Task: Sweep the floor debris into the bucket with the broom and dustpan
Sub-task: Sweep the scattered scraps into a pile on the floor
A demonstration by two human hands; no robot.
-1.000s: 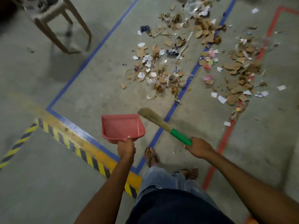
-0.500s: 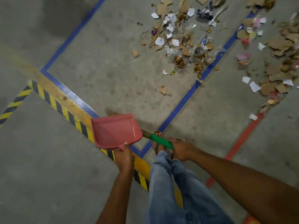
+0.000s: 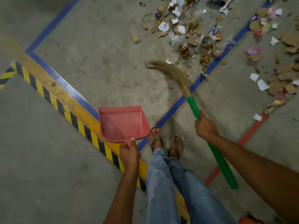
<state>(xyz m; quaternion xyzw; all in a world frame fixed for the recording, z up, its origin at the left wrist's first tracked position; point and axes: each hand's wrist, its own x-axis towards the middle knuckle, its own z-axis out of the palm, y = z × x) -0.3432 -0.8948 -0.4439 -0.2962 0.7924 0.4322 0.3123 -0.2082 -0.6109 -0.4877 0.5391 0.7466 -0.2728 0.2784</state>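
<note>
**Item 1. Broom** (image 3: pixel 193 107): green handle, straw-coloured bristles (image 3: pixel 169 71). The right hand (image 3: pixel 206 127) is closed round the handle partway along, and the handle's free end runs back beside the right forearm. The long axis goes from low right, up and slightly leftward, to the bristles. These bend left and look blurred, low over the floor (image 3: pixel 97 70).

**Item 2. Debris** (image 3: pixel 186 31): torn cardboard, white paper scraps, clear wrappers and a few gold-coloured bits. It lies ahead of the bristles and to their right, with the nearest scraps just beside the broom head. A second scatter (image 3: pixel 281 73) sits farther right, across the blue tape line (image 3: pixel 169 113). Both are on the right hand's side, well apart from the dustpan.

**Item 3. Dustpan** (image 3: pixel 123 122): pink plastic, holding nothing (not a scrap on its bed). The left hand (image 3: pixel 130 152) grips its short handle, thumb on top. The mouth faces forward, away from the person, near the yellow-and-black hazard stripe (image 3: pixel 72 115). Whether it touches the floor I cannot tell.

**Item 4. Bucket:** not to be seen from where I stand. An orange shape (image 3: pixel 247 221) at the lower right edge is too cropped to name.

**Judgement:** gathering has barely begun. The next stroke, I'd say, must draw debris leftward and back toward the pan's mouth, or the pan must come down nearer the heap.
</note>
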